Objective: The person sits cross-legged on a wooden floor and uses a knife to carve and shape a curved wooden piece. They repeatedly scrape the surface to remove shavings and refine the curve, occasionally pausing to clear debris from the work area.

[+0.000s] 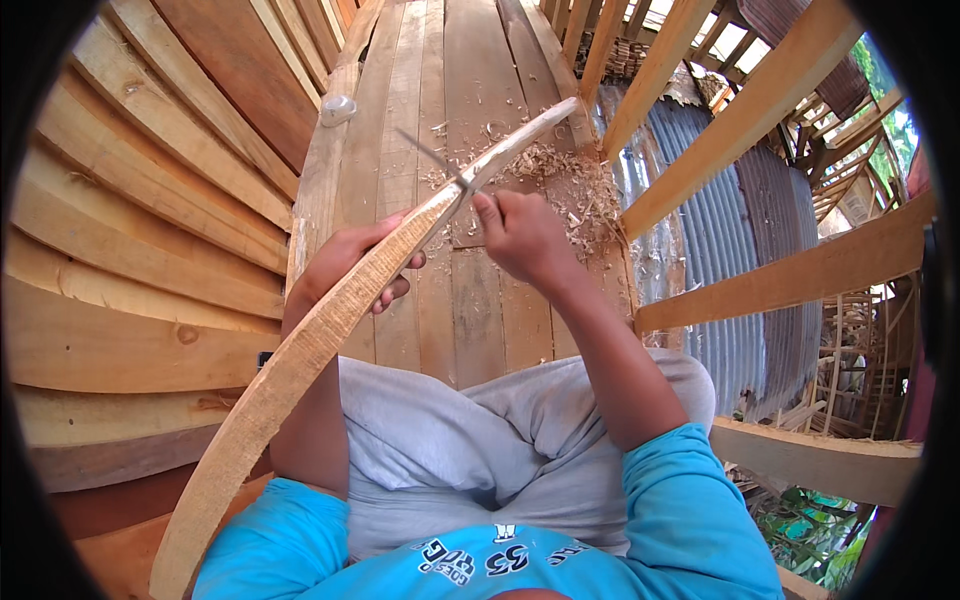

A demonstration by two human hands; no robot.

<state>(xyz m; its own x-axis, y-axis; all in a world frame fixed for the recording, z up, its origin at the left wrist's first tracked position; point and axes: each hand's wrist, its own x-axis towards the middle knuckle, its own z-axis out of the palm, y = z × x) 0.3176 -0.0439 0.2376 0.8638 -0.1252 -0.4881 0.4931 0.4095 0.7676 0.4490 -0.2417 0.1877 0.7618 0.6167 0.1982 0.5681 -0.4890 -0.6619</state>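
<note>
Person sits on a plank floor, legs crossed, grey shorts, blue shirt. Long curved slat runs from lower left of view up to upper centre, far tip resting on the planks near the shavings. Left hand wraps around the slat from below at about mid-length, fingers curled over its edge, grip closed on it. Right hand is clenched around a knife handle, just right of the slat; thin blade points up-left and crosses the slat's edge, touching it just above the left hand. Handle itself mostly hidden in the fist. Pile of shavings lies on the planks under and right of the slat's far end, near the right hand. Small pale round object sits on the left plank edge, well apart from both hands; cannot tell what it is. Stacked boards on the left, corrugated metal and bare beams on the right
</note>
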